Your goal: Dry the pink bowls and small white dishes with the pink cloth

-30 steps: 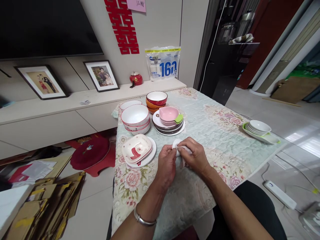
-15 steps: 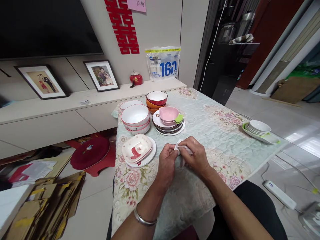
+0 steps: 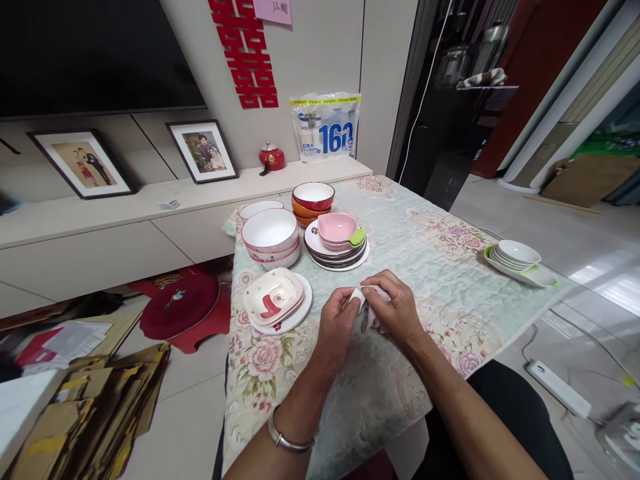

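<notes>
Both my hands meet over the floral tablecloth (image 3: 440,267) near the table's front. My left hand (image 3: 334,328) pinches the edge of a small white thing (image 3: 358,297), with its fingers closed on it. My right hand (image 3: 396,311) is curled over the same white thing from the right and hides most of it. I cannot tell whether it is a small dish, a cloth, or both. A metal bangle (image 3: 290,440) sits on my left wrist.
Beyond my hands stand a square red-patterned dish on a plate (image 3: 274,297), stacked white bowls (image 3: 270,235), a red bowl on an orange one (image 3: 313,195) and a pink bowl on plates (image 3: 339,229). White dishes on a green tray (image 3: 518,257) sit at the right edge. Cardboard (image 3: 95,407) lies on the floor at left.
The round white face seen between my hands a second ago is now covered. My right hand has shifted slightly up and over the white thing, and my fingers have turned it.
</notes>
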`<action>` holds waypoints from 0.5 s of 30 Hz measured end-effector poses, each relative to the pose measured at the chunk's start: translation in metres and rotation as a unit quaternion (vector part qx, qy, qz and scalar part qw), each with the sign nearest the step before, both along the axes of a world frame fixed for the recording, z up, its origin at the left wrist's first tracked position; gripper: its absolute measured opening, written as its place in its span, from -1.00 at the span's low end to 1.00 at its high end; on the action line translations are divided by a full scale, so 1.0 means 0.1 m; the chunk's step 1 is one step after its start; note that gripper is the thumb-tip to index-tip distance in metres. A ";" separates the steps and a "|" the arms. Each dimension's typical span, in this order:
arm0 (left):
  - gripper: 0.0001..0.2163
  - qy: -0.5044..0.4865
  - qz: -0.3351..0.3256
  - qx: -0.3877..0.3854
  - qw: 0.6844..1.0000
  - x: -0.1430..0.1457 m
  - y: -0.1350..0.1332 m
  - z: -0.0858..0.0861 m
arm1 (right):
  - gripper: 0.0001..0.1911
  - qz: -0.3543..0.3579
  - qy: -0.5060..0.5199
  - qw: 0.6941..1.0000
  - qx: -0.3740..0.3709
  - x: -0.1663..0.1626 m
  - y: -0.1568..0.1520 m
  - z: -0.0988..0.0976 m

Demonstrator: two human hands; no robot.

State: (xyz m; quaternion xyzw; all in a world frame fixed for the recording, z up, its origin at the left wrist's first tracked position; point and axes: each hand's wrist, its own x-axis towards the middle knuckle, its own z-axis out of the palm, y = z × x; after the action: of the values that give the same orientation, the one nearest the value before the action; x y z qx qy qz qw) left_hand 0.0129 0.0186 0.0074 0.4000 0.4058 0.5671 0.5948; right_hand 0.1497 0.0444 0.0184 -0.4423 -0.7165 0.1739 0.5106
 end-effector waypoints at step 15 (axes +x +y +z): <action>-0.83 0.037 0.010 -0.002 0.999 -0.02 -0.02 0.04 | -0.85 0.020 -0.044 0.997 0.053 -0.05 -0.06 0.01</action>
State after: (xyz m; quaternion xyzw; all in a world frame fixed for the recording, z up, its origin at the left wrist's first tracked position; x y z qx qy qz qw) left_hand 0.0109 0.0166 0.0118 0.4150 0.4327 0.5571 0.5746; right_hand 0.1447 0.0387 0.0190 -0.4073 -0.7555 0.1267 0.4973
